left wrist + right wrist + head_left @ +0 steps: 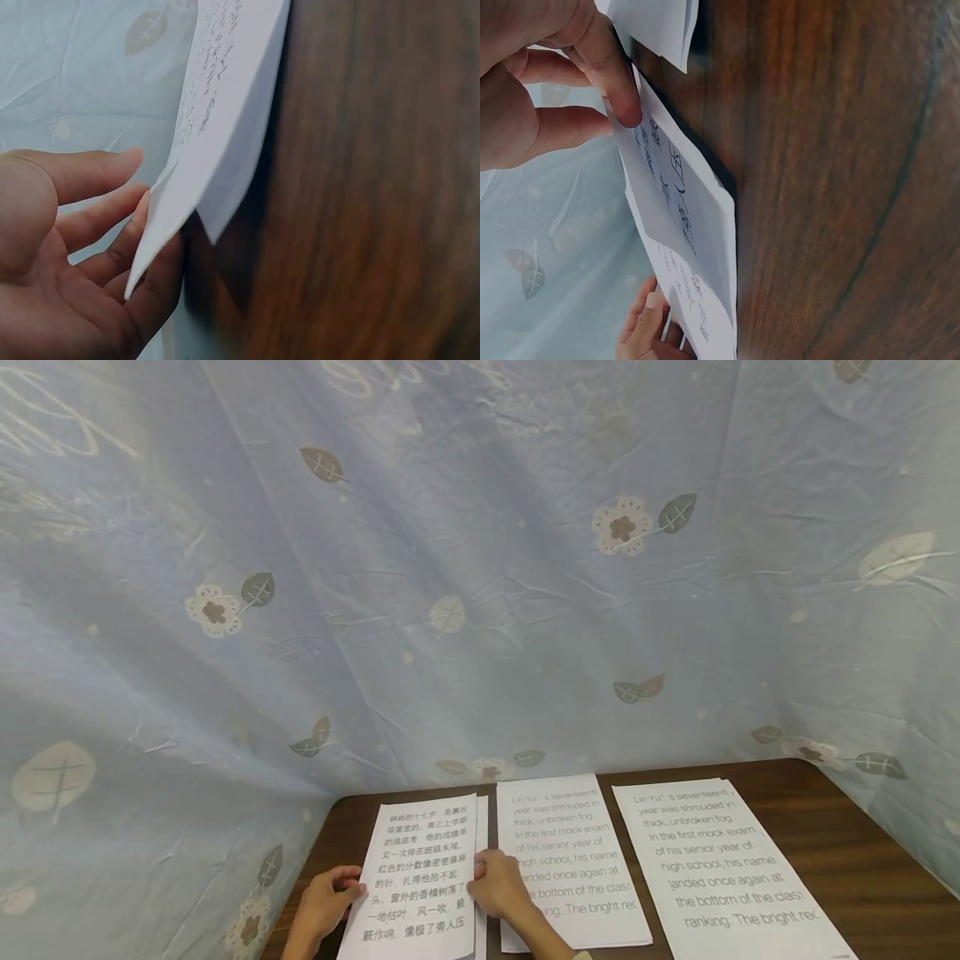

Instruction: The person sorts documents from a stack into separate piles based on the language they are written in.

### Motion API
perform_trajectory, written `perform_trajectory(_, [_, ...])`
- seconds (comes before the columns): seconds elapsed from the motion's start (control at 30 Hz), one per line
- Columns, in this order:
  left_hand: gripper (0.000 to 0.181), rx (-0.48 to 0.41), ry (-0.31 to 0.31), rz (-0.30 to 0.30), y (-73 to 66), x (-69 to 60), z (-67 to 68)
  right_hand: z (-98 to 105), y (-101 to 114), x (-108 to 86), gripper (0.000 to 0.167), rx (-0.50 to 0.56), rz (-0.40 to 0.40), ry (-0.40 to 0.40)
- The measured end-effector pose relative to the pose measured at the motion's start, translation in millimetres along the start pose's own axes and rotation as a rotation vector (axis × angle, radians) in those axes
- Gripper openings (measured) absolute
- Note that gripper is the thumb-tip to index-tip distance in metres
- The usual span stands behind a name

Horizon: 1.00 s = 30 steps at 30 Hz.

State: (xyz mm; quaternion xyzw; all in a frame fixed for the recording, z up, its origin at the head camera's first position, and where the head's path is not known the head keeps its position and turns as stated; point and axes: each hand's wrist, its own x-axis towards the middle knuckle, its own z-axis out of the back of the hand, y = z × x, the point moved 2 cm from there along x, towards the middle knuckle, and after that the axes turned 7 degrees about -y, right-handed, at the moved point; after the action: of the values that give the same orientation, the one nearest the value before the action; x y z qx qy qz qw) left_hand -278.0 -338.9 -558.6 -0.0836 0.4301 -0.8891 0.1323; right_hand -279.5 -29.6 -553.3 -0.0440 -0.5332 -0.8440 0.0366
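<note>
A stack of white sheets with printed Chinese characters (420, 877) lies at the left of the dark table, its layers slightly offset at the right edge. My left hand (324, 906) is at the stack's left edge; in the left wrist view the left hand (82, 255) has its fingers against the raised paper edge (176, 202) and its thumb apart from it. On the opposite edge, my right hand (502, 889) holds the sheets. The right wrist view shows the right hand (547, 82) pinching the border of the printed page (675, 180) between finger and thumb.
A stack of English-text sheets (562, 852) lies in the middle, partly under my right forearm. Another English-text stack (720, 868) is farther right. The brown wooden table (817, 810) meets a pale blue patterned cloth (525, 635) at its back and sides.
</note>
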Motion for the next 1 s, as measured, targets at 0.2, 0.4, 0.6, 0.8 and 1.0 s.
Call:
perform_trajectory(0.2, [0.041, -0.003, 0.019, 0.032, 0.3, -0.8, 2.6, 0.3, 0.3, 0.7, 0.046, -0.003, 0.02, -0.005])
perform_trajectory(0.4, [0.04, -0.007, 0.011, 0.031, 0.9, -0.5, 4.3, 7.9, -1.6, -1.2, 0.043, -0.05, 0.062, -0.042])
perform_trajectory(0.6, [0.039, -0.026, -0.019, 0.002, -7.7, -3.9, 4.4, 27.0, -8.0, -1.1, 0.039, -0.007, 0.068, -0.008])
perform_trajectory(0.8, [0.038, -0.11, 0.005, -0.032, -30.6, -11.3, -9.2, 49.8, -20.4, -1.8, 0.037, 0.068, -0.014, 0.02])
perform_trajectory(1.0, [0.038, -0.129, 0.032, -0.088, -54.3, -17.7, -28.9, 69.1, -33.5, -2.1, 0.036, 0.088, -0.057, 0.0])
